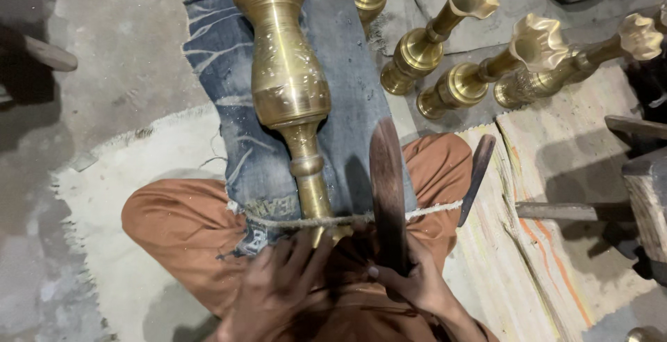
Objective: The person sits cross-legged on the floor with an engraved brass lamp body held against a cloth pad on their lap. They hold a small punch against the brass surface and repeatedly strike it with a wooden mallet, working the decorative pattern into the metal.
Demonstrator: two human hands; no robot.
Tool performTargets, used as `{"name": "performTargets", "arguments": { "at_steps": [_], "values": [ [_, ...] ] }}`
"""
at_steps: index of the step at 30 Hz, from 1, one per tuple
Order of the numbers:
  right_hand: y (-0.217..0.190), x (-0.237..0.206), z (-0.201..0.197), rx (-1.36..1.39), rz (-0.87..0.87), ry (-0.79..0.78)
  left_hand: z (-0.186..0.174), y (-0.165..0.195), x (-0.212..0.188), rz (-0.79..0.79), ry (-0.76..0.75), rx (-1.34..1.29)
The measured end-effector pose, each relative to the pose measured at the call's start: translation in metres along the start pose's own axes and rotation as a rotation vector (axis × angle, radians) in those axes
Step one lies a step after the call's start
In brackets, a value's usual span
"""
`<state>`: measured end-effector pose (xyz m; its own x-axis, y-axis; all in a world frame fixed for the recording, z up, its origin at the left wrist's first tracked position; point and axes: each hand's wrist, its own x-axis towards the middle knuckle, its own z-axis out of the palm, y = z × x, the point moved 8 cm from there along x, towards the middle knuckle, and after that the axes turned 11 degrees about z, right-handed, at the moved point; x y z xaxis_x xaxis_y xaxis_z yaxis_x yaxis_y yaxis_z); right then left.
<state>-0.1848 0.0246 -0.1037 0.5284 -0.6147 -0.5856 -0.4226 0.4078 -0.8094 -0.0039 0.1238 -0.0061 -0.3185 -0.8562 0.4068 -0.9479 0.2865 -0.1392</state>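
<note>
Floor: bare grey concrete fills the upper left, open and free of things apart from a pale rounded piece at the far left edge.
Mat: cream woven rug under the seated person, its frayed edge curving across the left; a striped mat lies to the right.
Legs: knees in rust-orange cloth spread to both sides, seen from above.
Denim cloth: worn blue fabric draped over the lap and running away from the person, its left edge ragged.
Brass vase: tall engraved piece lying lengthwise on the denim cloth, mouth pointing away, narrow stem toward the person; a rope crosses the stem near its base.
Other brassware: several flower-mouthed brass stands lie tilted at upper right, packed close together, just beyond the denim's right edge.
Wooden pieces: dark blocks crowd the right edge, leaving little room on that side.
Dark tool: long flat wooden-looking bar, upright beside the vase stem, to its right.
Second dark bar: a slimmer one rests against the right knee.
Left hands: fingers spread over the base of the vase stem, pressing on it.
Right hands: clenched around the lower end of the dark tool.
</note>
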Motion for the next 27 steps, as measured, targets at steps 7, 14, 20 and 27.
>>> {"name": "performTargets", "arguments": {
  "at_steps": [7,14,20,27],
  "values": [
    [-0.012,-0.004,0.009,0.043,0.052,-0.006,0.035,0.048,0.033,0.125,-0.620,0.253],
    [-0.003,0.002,-0.007,0.126,-0.074,-0.005,-0.008,-0.010,0.052,-0.083,-0.057,-0.499],
    [0.007,0.015,-0.043,-0.027,-0.051,-0.011,0.006,-0.067,0.017,-0.289,-0.208,-0.865],
    [-0.032,0.010,-0.090,-0.033,-0.220,0.175,-0.005,-0.094,0.043,-0.385,0.196,-0.946]
  ]
}}
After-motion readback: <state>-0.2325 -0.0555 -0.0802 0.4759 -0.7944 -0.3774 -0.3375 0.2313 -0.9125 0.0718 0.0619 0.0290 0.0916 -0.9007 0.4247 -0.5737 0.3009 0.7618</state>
